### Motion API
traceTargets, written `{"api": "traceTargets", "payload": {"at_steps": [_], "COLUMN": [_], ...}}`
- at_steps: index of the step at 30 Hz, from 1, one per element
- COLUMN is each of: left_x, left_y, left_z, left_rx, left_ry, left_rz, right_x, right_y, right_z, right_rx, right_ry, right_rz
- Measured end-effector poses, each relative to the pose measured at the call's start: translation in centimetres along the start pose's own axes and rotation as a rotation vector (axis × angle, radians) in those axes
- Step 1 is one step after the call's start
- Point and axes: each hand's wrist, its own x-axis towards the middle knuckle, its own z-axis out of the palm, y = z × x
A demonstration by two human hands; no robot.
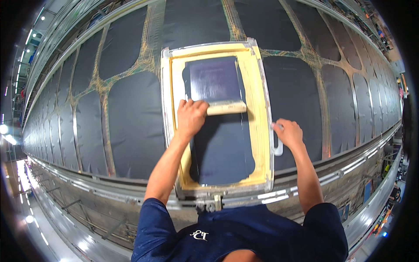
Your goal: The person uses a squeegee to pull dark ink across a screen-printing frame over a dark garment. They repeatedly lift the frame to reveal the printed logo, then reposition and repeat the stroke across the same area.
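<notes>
A screen printing frame (260, 87) with a yellow border lies in front of me on a long table. My left hand (191, 117) is closed around the left end of a pale squeegee (228, 108), which spans the dark mesh (220, 148) crosswise near its middle. Above the squeegee, a shiny wet-looking patch (214, 81) covers the upper mesh. At the frame's right side, my right hand (289, 132) is curled round a light grey handle (278, 151). The panel under the frame is mostly hidden.
Dark panels (133, 118) with rounded corners run in rows along the table to both sides, with yellow and green streaks between them. A metal rail (126, 198) follows the near edge. A small clamp-like fitting (218, 202) sits at the frame's near end, close to my body.
</notes>
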Motion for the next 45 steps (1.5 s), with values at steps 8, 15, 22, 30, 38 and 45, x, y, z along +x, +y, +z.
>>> {"api": "traceTargets", "payload": {"at_steps": [8,15,22,30,38,45], "left_x": [16.8,23.3,20.4,4.1,-13.5,-9.7], "left_y": [-9.3,-11.7,-10.2,-1.4,10.2,7.8], "left_z": [1.8,3.1,2.6,-1.7,-6.6,-6.1], "left_rx": [-0.158,-0.169,-0.159,-0.174,-0.227,-0.222], "left_ry": [-0.196,-0.44,-0.44,-0.436,-0.335,-0.336], "left_rz": [-0.077,-0.159,-0.168,-0.193,-0.124,-0.113], "right_x": [17.1,28.0,25.6,9.3,-10.3,-5.8], "right_y": [-12.4,-20.4,-20.0,-15.3,-9.0,-10.5], "right_z": [-8.7,-7.3,-5.9,0.4,6.8,4.0], "right_rx": [0.161,-0.187,-0.139,-0.086,-0.113,-0.085], "right_ry": [0.434,-0.044,-0.094,-0.054,-0.011,-0.016], "right_rz": [-0.825,-0.609,-0.568,-0.74,-0.79,-0.832]}}
